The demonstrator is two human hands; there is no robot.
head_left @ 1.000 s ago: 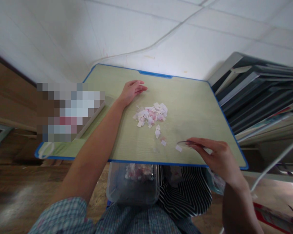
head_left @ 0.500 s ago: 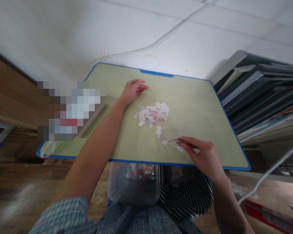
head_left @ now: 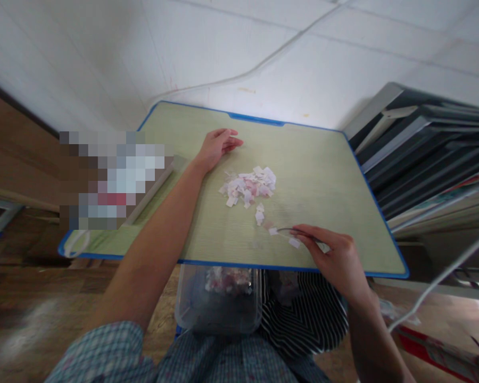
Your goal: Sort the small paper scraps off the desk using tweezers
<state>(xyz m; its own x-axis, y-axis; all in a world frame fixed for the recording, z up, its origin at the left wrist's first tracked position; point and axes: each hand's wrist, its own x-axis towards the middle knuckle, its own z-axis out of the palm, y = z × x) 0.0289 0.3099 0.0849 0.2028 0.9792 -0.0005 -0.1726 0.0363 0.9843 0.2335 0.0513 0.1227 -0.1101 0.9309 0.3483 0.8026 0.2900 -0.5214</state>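
Note:
My right hand [head_left: 335,255] is closed around a pair of dark tweezers [head_left: 289,230] near the front edge of the table. The tweezers' tips meet a small white paper piece [head_left: 273,231]. Another white piece [head_left: 294,242] lies just beside my fingers. My left hand [head_left: 219,146] rests on its side towards the back, fingers loosely stretched out and holding nothing. Between the hands is a loose pile of small white and pinkish paper pieces [head_left: 249,186]. A few overlapping white pieces [head_left: 259,214] lie between that pile and the tweezers.
The green table [head_left: 315,175] has a blue rim. A partly pixelated box [head_left: 149,194] stands at its left. Below the front edge are a clear plastic tub [head_left: 219,314] with small pieces inside and a striped cloth [head_left: 307,319]. Dark panels [head_left: 435,138] lean at right.
The tweezers' prongs have come together at the small white piece, which has shifted slightly to the right. My left hand stays in place.

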